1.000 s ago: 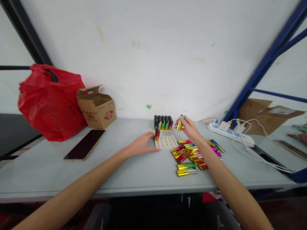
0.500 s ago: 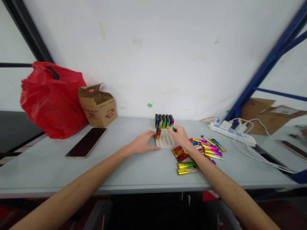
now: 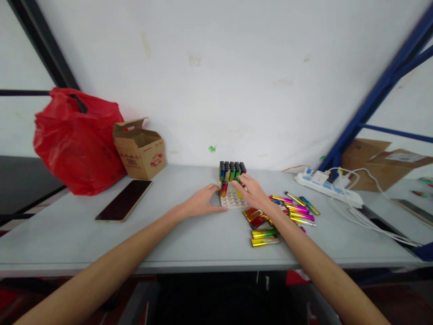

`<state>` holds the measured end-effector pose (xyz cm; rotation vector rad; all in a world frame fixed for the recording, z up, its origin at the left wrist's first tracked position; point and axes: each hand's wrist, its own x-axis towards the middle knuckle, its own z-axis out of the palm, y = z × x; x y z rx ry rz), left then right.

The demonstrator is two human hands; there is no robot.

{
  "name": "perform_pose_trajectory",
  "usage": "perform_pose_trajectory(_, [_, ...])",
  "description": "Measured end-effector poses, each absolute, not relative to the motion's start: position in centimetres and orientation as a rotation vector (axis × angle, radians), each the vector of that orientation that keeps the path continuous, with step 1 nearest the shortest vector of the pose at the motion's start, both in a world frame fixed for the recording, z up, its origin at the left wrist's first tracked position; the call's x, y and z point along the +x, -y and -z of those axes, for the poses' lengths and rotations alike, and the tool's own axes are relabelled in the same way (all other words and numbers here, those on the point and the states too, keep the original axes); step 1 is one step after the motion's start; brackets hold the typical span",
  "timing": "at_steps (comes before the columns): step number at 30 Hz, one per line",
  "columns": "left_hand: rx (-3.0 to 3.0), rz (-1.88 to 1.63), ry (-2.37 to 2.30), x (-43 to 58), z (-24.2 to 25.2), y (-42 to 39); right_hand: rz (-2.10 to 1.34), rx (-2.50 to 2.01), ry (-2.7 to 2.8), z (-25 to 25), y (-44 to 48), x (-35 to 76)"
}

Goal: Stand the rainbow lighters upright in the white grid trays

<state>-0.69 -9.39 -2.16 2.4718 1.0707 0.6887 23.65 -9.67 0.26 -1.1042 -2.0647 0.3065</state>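
- White plastic tray [image 3: 233, 201] lies flat on the grey table [image 3: 189, 234], directly ahead of me, between my two hands.
- My left hand [image 3: 202, 204] rests open against the tray's left edge, bracing it and grasping nothing.
- My right hand [image 3: 253, 192] hovers over the tray's far right corner, fingers pinched on a lighter [image 3: 238, 182] of which I see only a green tip.
- One lighter [image 3: 223, 188] stands upright in the tray's far left corner, long axis vertical.
- The right hand is the nearer to the loose lighters [image 3: 270, 221], which lie flat just right of the tray.
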Motion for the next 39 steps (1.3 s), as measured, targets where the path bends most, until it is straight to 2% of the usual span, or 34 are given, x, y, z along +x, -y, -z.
perform_pose_trajectory(2, [2.479,-0.682,-1.069,-0.7,2.3,9.3,-0.285,-1.133,2.125,-0.1,9.6,23.7])
perform_pose_trajectory(7, [2.486,-0.670,-1.064,-0.8,2.5,9.1,-0.496,-1.146,2.205,0.3,9.7,23.4])
perform_pose_trajectory(15, [2.515,-0.657,-1.066,-0.7,2.4,9.2,0.057,-1.218,2.476,0.8,9.8,21.7])
perform_pose_trajectory(23, [2.498,-0.673,-1.078,-0.8,2.4,9.1,-0.027,-1.205,2.345,-1.5,10.3,25.0])
perform_pose_trajectory(30, [2.492,-0.636,-1.097,-0.8,2.3,9.2,0.106,-1.591,2.115,-2.3,8.9,34.3])
perform_pose_trajectory(35, [2.486,-0.637,-1.090,-0.9,2.5,9.1,0.088,-1.647,2.126,-0.9,12.8,41.0])
perform_pose_trajectory(39, [2.490,-0.632,-1.104,-0.8,2.6,9.1,0.001,-1.696,2.206,0.8,19.2,40.8])
